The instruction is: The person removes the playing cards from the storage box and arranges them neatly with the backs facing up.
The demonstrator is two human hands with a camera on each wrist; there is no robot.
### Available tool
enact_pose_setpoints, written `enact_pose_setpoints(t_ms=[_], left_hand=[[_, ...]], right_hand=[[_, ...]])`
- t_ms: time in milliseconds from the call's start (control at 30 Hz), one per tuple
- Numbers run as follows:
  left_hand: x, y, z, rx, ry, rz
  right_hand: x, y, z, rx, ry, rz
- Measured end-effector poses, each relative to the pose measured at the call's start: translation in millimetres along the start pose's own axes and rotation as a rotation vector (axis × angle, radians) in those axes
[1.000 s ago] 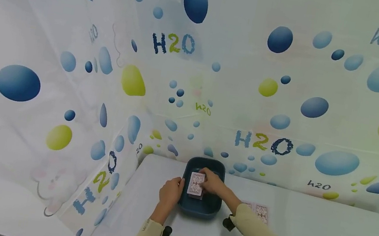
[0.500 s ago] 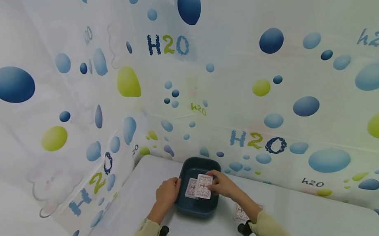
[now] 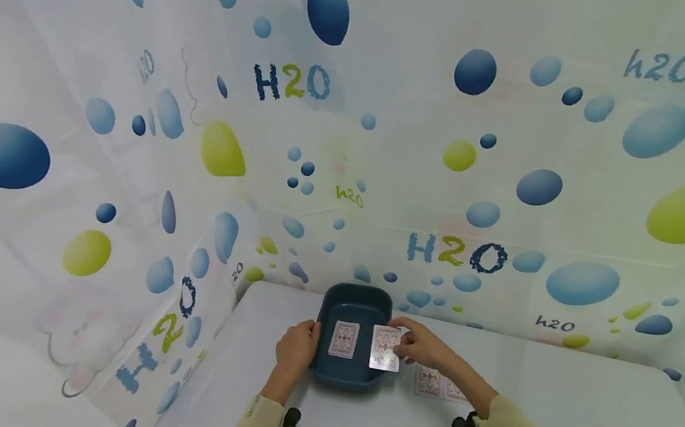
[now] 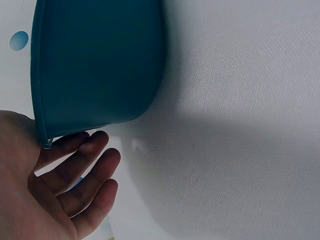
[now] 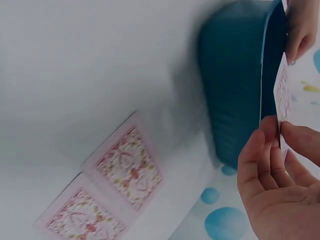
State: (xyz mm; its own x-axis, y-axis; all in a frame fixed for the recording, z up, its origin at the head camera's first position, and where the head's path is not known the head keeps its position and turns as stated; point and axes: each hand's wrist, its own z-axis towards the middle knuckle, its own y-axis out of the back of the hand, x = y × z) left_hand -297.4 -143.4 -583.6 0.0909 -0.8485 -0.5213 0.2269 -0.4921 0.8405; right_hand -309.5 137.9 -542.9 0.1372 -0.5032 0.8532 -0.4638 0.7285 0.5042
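A dark teal plastic bin (image 3: 347, 379) stands on the white table, with a red-patterned playing card (image 3: 344, 339) lying back side up inside it. At its left rim my left hand (image 3: 296, 348) holds on; the left wrist view shows the fingers (image 4: 90, 175) bent beneath the rim of the bin (image 4: 100, 65). My right hand (image 3: 426, 348) pinches another playing card (image 3: 384, 347) over the bin's right rim, its patterned back facing up. In the right wrist view this card (image 5: 283, 90) appears nearly edge-on between thumb and fingers.
Two more playing cards (image 3: 430, 381) lie side by side, backs up, on the table right of the bin, partly under my right forearm. Behind the table (image 3: 556, 400) hangs a white sheet (image 3: 389, 176) printed with blue and green drops.
My right hand has lifted a card from those in the bin and carried it rightward to the right rim. The left hand keeps its hold on the bin. The head view has shifted slightly.
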Motion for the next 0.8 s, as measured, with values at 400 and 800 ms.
enact_pose_setpoints(t_ms=[400,800], left_hand=[[-1.5,-0.1,-1.6,-0.001,-0.006,-0.005],[0.0,-0.9,0.2,0.008,-0.009,0.007]], right_hand=[[-23,32,-30.2,0.003,0.068,-0.015],[-50,62,-57.4,-0.008,0.066,-0.042]])
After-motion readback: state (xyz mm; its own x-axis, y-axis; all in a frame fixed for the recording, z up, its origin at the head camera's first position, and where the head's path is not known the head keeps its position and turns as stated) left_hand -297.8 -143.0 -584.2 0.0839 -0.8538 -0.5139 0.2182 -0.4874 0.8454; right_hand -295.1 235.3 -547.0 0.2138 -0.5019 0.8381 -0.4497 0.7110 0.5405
